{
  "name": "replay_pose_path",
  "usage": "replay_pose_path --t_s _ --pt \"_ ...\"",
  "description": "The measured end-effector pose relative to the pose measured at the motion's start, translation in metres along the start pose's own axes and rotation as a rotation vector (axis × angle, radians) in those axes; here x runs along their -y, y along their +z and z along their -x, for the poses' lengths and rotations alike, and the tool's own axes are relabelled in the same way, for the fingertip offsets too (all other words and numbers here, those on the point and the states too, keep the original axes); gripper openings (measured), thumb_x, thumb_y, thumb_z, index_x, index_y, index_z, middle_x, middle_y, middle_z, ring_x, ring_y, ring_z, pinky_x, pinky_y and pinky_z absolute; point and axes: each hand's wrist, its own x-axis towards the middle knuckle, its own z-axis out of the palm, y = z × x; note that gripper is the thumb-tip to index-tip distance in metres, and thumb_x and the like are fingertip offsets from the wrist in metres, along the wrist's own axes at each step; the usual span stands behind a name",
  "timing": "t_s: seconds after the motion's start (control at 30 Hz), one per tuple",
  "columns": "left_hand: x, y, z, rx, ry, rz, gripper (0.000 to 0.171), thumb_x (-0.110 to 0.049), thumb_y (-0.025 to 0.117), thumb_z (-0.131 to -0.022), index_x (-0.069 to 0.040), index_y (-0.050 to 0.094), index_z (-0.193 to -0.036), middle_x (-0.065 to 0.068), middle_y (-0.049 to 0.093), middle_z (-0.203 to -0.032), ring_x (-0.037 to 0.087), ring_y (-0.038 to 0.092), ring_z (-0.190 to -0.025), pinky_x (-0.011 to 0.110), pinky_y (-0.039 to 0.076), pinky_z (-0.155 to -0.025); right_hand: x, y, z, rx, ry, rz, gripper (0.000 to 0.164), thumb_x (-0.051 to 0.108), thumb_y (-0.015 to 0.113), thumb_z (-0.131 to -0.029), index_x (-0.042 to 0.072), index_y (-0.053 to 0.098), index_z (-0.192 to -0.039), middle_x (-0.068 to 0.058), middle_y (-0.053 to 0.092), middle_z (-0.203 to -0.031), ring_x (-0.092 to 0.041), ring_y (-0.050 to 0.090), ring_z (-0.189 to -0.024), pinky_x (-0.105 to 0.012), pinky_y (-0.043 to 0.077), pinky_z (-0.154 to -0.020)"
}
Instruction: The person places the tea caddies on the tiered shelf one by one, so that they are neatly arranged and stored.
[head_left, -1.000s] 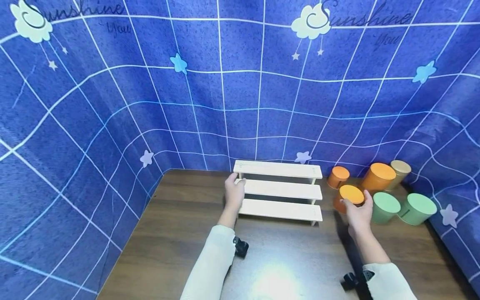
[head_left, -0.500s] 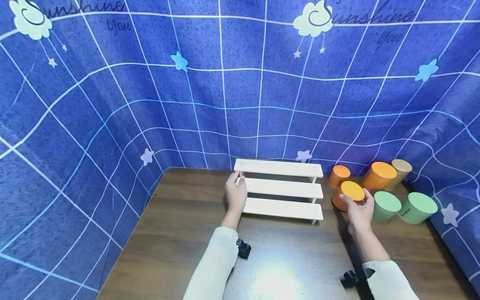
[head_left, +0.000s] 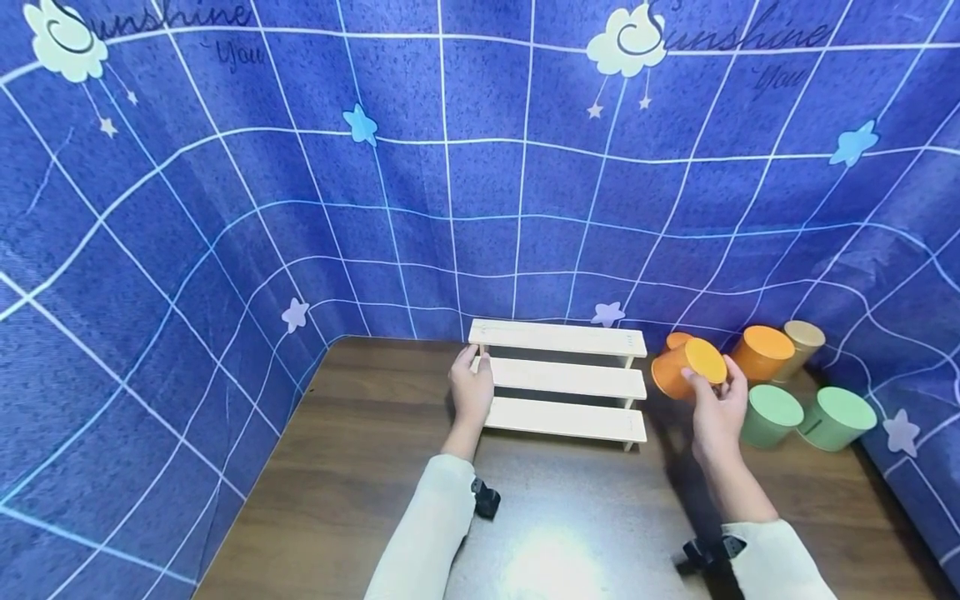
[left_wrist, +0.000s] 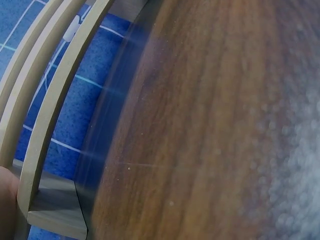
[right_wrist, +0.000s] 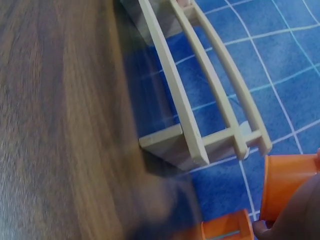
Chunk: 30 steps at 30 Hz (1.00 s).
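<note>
Blue gridded cloth (head_left: 480, 187) backs a woodgrain table (head_left: 337, 467) bearing white shelves (head_left: 562, 378).

Left sleeve (head_left: 422, 533): I'm seeing plain off-white cloth, its cuff stopping short of the hand and leaving the wrist showing.
Right sleeve (head_left: 777, 560): it is matching in the same off-white, and its cuff, too, is leaving the wrist showing.
Left camera (head_left: 487, 498): a small, black, boxy unit is sitting on the inner side of the cuff, on a dark mount.
Right camera (head_left: 701, 553): another black box is jutting inward from the other cuff on a dark, angular mount, its outline blurring slightly.
Left hand (head_left: 472, 390): it is showing bare.
Right hand (head_left: 720, 421): it is showing bare too.
</note>
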Motion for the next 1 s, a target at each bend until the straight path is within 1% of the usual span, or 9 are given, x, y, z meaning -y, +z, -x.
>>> replay_pose_path --t_s 0.17,0.3,0.43,0.53,0.63,0.73,0.87,0.93,1.0 --pt "0.002 0.0 0.0 0.006 -0.001 0.015 0.036 -0.012 0.065 -0.101 0.0 0.07 -0.135 0.023 0.064 -0.146 0.038 0.057 -0.143 0.05 0.042 -0.125 0.002 0.009 0.009 0.034 -0.071 -0.029 0.066 -0.002 0.066 -0.095 0.008 0.04 -0.155 0.009 0.061 -0.122 -0.005 0.057 -0.113 -0.009 0.05 -0.091" --pt "0.002 0.0 0.0 0.012 0.005 0.035 0.037 -0.011 0.065 -0.101 0.001 0.069 -0.135 0.022 0.064 -0.146 0.037 0.057 -0.143 0.049 0.042 -0.125 0.004 0.015 0.019 0.079 -0.154 -0.012 0.065 -0.006 0.065 -0.094 0.006 0.042 -0.154 0.009 0.062 -0.123 -0.005 0.059 -0.111 -0.008 0.051 -0.09" --pt "0.002 0.0 0.0 0.008 0.022 0.047 0.036 -0.011 0.066 -0.099 0.001 0.07 -0.133 0.022 0.066 -0.144 0.036 0.059 -0.141 0.05 0.043 -0.124 0.007 0.022 0.027 0.144 -0.229 0.022 0.065 -0.009 0.066 -0.093 0.002 0.043 -0.153 0.007 0.063 -0.126 -0.005 0.062 -0.111 -0.008 0.053 -0.09" --pt "0.002 0.0 0.0 0.005 0.012 0.035 0.036 -0.012 0.066 -0.099 -0.001 0.071 -0.133 0.019 0.067 -0.144 0.034 0.06 -0.141 0.049 0.043 -0.124 0.006 0.029 0.029 0.202 -0.273 0.028 0.068 -0.012 0.068 -0.092 -0.001 0.042 -0.153 0.006 0.063 -0.128 -0.006 0.063 -0.112 -0.009 0.053 -0.093" --pt "0.001 0.001 0.001 0.007 0.0 0.032 0.036 -0.013 0.066 -0.1 -0.003 0.071 -0.134 0.018 0.066 -0.145 0.033 0.059 -0.142 0.048 0.043 -0.124 0.004 0.035 0.029 0.245 -0.303 -0.004 0.069 -0.017 0.068 -0.089 -0.003 0.043 -0.152 0.005 0.064 -0.13 -0.005 0.064 -0.114 -0.011 0.053 -0.097" --pt "-0.003 0.002 0.002 0.01 -0.003 0.034 0.037 -0.014 0.066 -0.1 -0.001 0.07 -0.134 0.02 0.065 -0.146 0.036 0.058 -0.143 0.05 0.042 -0.124 0.0 0.04 0.029 0.277 -0.32 -0.024 0.069 -0.02 0.068 -0.088 -0.003 0.046 -0.151 0.006 0.064 -0.132 -0.005 0.064 -0.116 -0.012 0.053 -0.099" --pt "-0.003 0.001 0.001 -0.001 0.008 0.044 0.036 -0.01 0.066 -0.099 0.002 0.07 -0.133 0.022 0.066 -0.144 0.038 0.059 -0.141 0.05 0.042 -0.124 -0.006 0.049 0.03 0.315 -0.324 0.03 0.068 -0.016 0.071 -0.089 -0.001 0.049 -0.152 0.008 0.067 -0.131 -0.006 0.064 -0.117 -0.012 0.053 -0.1" --pt "-0.002 0.0 0.001 -0.007 0.007 0.042 0.036 -0.009 0.066 -0.099 0.002 0.07 -0.133 0.022 0.066 -0.143 0.038 0.059 -0.141 0.05 0.042 -0.124 -0.009 0.053 0.031 0.329 -0.331 0.08 0.069 -0.013 0.074 -0.089 0.002 0.051 -0.152 0.008 0.067 -0.132 -0.005 0.065 -0.117 -0.011 0.053 -0.1" --pt "-0.001 0.0 0.001 -0.007 0.009 0.038 0.036 -0.009 0.066 -0.099 0.002 0.07 -0.133 0.021 0.067 -0.143 0.037 0.06 -0.141 0.049 0.043 -0.124 -0.011 0.057 0.032 0.347 -0.351 0.138 0.07 -0.011 0.076 -0.089 0.004 0.051 -0.152 0.004 0.066 -0.134 -0.004 0.065 -0.117 -0.01 0.052 -0.1"
